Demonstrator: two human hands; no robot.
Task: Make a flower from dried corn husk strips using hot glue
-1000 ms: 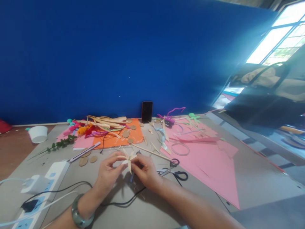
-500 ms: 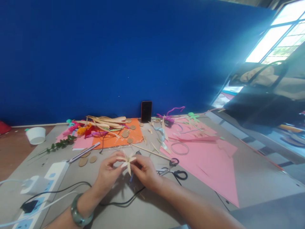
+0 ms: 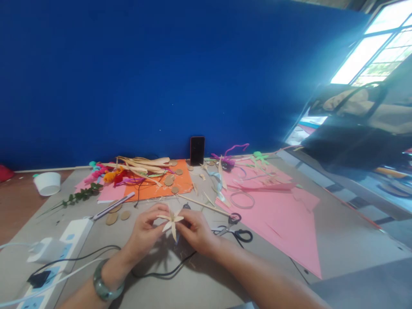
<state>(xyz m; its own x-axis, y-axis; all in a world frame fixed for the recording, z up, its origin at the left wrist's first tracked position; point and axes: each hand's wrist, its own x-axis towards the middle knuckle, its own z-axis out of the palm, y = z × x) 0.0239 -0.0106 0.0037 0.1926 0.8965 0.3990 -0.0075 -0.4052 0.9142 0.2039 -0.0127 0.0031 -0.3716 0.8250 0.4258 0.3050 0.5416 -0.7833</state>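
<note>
A pale, star-shaped flower with several narrow pointed petals (image 3: 173,219) is held over the grey table between my two hands. It looks like dried husk or thin wood. My left hand (image 3: 145,231), with a green bangle on the wrist, pinches it from the left, its fingertips at the petals. On the other side my right hand (image 3: 197,231) grips it low on the right between thumb and fingers. The flower's underside is mostly hidden by the petals and fingers. Black-handled scissors (image 3: 232,229) lie just right of my right hand.
A power strip (image 3: 69,249) with plugs and cables lies at left. Behind are orange paper (image 3: 154,194), pale husk strips (image 3: 144,163), a standing phone (image 3: 197,151) and a white cup (image 3: 47,183). Pink paper (image 3: 283,223) covers the right. A person's arm (image 3: 370,105) shows at far right.
Both hands stay nearly in place around the flower. The flower has turned or tilted slightly, so its petals spread a little differently. The rest of the table looks the same.
</note>
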